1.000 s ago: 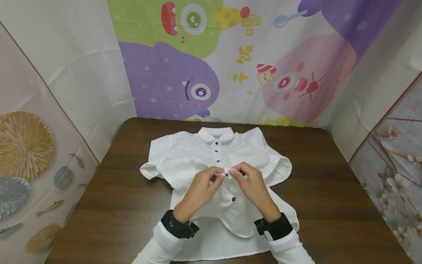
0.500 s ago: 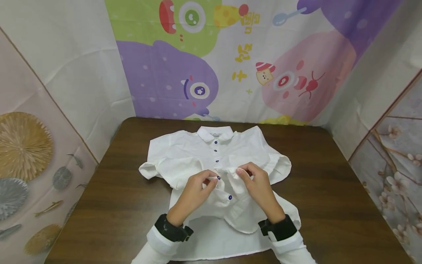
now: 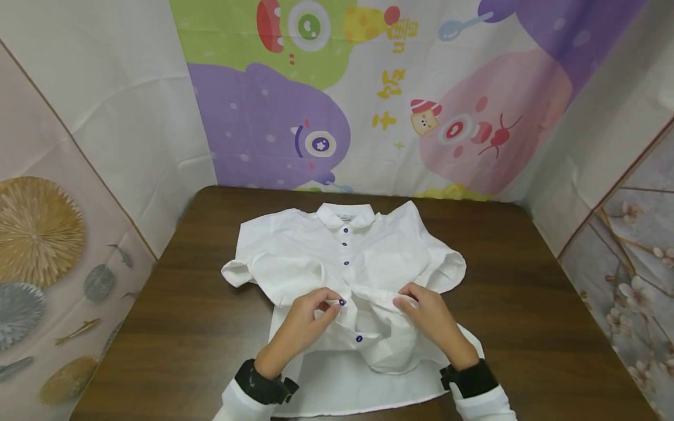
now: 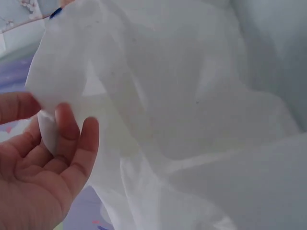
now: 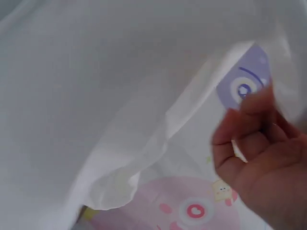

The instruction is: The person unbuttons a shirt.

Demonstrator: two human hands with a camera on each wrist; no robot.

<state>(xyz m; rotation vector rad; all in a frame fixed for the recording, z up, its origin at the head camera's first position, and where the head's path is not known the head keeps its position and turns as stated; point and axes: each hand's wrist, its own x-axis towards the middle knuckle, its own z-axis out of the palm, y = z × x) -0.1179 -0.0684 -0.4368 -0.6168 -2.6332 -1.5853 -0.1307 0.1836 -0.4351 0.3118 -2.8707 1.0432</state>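
A white short-sleeved shirt (image 3: 295, 275) lies front up, its collar at the far side. Blue buttons run down its front, and the lower front is lifted and parted. My left hand (image 3: 305, 318) pinches the edge of the button strip beside a blue button (image 3: 341, 302); another button (image 3: 359, 338) shows lower down. In the left wrist view, thumb and fingers of the left hand (image 4: 43, 172) are at the cloth edge. My right hand (image 3: 432, 318) pinches the opposite front edge. Seen from the right wrist, the fingers of the right hand (image 5: 268, 158) are curled in beside the raised cloth.
The shirt rests on a dark brown wooden table (image 3: 526, 304). Behind it hangs a cloth backdrop (image 3: 379, 164) with cartoon monsters. Patterned panels stand left and right, and each wrist wears a black band (image 3: 260, 383).
The hands, close together at one button a second ago, have moved apart and nearer the body. The right hand has drawn its front edge rightward, away from the button strip in the left hand.
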